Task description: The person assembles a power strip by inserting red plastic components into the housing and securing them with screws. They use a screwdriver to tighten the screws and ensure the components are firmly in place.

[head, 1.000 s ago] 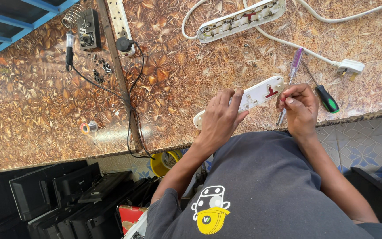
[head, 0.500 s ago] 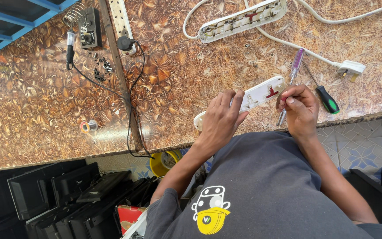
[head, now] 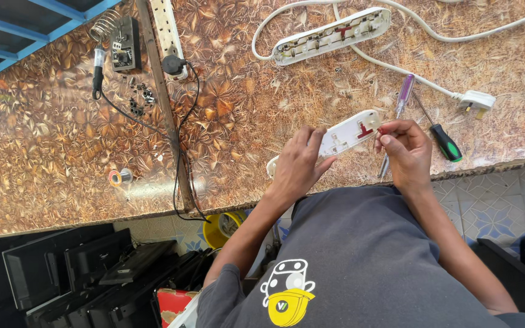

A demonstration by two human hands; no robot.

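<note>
Left hand (head: 299,163): grip wrapped around the near end of a white socket strip (head: 350,130), fingers over its top, holding it just above the tabletop (head: 50,140) edge.
Right hand (head: 405,149): fingertips pinched narrow at the strip's far end, beside the red switch; whether something small sits in the pinch, I cannot tell.
Doing it well: my judgement is that the left hand should keep the strip level and steady so the right fingertips can work the end without it twisting; small parts would be best kept over the tabletop, not over the lap.
Tools: a purple-handled screwdriver (head: 403,97) lies just beyond the right hand, a green-and-black one (head: 442,138) beside it.
Yellow tub (head: 223,226): sits below the tabletop edge; contents too hidden to tell.
Dark trays (head: 92,273): stacked low at the left, nothing visible inside.
Far: a second, opened power strip (head: 332,35) with white cable and plug (head: 476,102); a soldering stand (head: 123,42) at the far left.
</note>
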